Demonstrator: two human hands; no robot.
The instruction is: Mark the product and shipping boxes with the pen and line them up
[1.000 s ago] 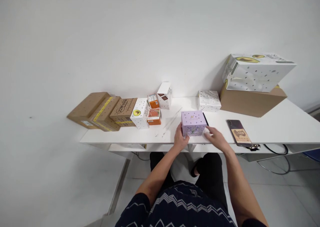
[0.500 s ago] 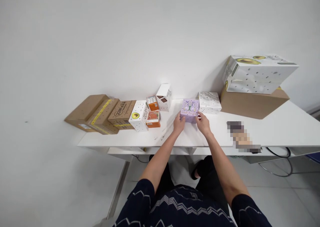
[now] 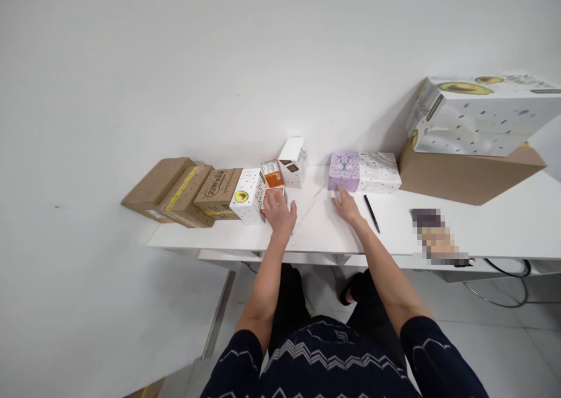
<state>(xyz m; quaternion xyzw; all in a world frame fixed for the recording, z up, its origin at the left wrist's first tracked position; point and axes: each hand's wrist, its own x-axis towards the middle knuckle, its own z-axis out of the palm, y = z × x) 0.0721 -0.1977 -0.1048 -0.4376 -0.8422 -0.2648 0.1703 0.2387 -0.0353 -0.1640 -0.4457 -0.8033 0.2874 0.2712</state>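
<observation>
My left hand (image 3: 281, 215) is over the front small orange-and-white box (image 3: 266, 192), fingers apart and thumb out to the right; they cover most of it. Whether they touch it is hard to make out. My right hand (image 3: 348, 206) is open, its fingertips at the lower front of a purple patterned box (image 3: 344, 172). That box stands against the left side of a white speckled box (image 3: 379, 173). Behind my left hand are another orange-and-white box (image 3: 273, 175) and a white box with a cut-out window (image 3: 292, 163).
Several brown cartons (image 3: 218, 193) and a white avocado box (image 3: 249, 196) line the left of the white table (image 3: 313, 228). At right, a large avocado box (image 3: 477, 123) rests on a brown carton (image 3: 464, 179). A black pen (image 3: 371, 214) and a blurred-out item (image 3: 438, 237) lie in front.
The purple box has moved right, up against the white speckled box. My left hand has left it and gone left to the front orange-and-white box. The black pen now shows.
</observation>
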